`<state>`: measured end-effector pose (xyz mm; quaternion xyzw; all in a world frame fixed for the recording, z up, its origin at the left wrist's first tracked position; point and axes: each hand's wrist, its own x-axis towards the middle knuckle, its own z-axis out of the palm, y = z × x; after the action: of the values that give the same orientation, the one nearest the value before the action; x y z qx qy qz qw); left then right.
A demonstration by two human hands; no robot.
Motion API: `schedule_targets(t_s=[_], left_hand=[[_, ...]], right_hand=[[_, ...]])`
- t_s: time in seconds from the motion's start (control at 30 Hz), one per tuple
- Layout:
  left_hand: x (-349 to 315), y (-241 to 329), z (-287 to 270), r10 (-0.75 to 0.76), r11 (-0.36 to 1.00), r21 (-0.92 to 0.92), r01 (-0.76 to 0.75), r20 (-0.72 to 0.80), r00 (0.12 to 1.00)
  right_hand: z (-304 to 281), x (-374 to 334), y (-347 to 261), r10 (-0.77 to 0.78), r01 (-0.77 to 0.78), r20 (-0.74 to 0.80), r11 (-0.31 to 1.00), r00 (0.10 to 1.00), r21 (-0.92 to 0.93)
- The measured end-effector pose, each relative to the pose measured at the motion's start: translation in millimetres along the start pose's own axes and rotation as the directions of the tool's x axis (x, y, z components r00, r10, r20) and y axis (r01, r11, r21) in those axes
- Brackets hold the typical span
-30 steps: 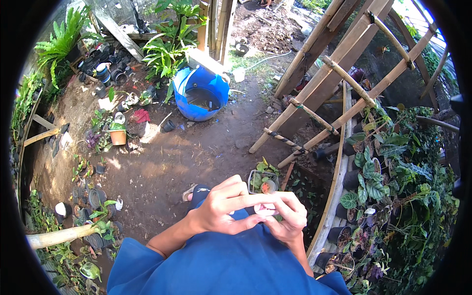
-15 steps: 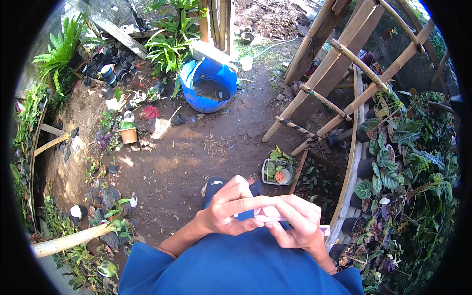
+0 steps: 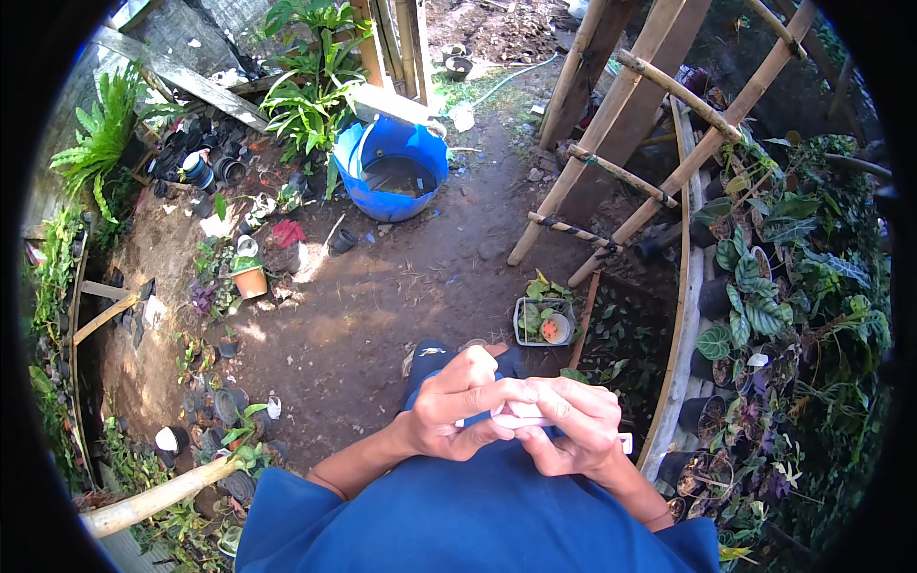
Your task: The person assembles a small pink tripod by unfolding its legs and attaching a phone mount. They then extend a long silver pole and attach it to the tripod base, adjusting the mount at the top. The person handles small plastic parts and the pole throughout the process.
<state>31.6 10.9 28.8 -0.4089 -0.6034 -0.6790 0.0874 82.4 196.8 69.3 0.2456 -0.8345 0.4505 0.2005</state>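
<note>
In front of my chest, my left hand (image 3: 465, 406) and my right hand (image 3: 578, 420) meet at the fingertips. Between them is a small, pale pinkish-white thin piece (image 3: 519, 420), pinched by thumbs and fingers of both hands. It looks folded or flat; the fingers cover most of it, and its kind does not show. A pale end (image 3: 626, 443) pokes out beside the heel of my right hand; whether it belongs to the same piece is hidden.
A cut blue barrel (image 3: 390, 181) holding water stands ahead. A bamboo ladder (image 3: 659, 143) leans at the right, near a plastic tub (image 3: 543, 322) with plants. Potted plants (image 3: 750, 296) line the right side. A bamboo pole (image 3: 162, 497) juts in at lower left.
The fingers of both hands have drawn closer together over the pale piece, my right index finger now more bent. The whole view has shifted slightly.
</note>
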Motion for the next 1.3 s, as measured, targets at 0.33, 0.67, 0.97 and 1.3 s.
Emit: schedule_targets(t_s=[0.33, 0.67, 0.97, 1.3], left_hand=[[32.2, 3.9, 18.3, 0.059, 0.991, 0.127, -0.035, -0.194, 0.979], [24.5, 12.8, 7.8, -0.211, 0.964, 0.155, 0.218, -0.062, 0.976], [23.2, 8.6, 5.7, -0.225, 0.973, 0.074, 0.218, 0.094, 0.970], [16.6, -5.5, 17.7, -0.228, 0.973, 0.013, 0.230, 0.179, 0.957]], right_hand=[[12.9, -1.7, 22.3, 0.003, 0.084, -0.353, 0.969, 0.936, 0.232], [14.2, -18.4, 21.6, 0.131, -0.025, -0.332, 0.952, 0.934, 0.306], [-7.2, -14.8, 30.1, -0.066, 0.075, -0.121, 0.995, 0.990, 0.072], [-21.8, -16.6, 21.6, -0.031, 0.028, -0.032, 0.998, 0.999, -0.064]])
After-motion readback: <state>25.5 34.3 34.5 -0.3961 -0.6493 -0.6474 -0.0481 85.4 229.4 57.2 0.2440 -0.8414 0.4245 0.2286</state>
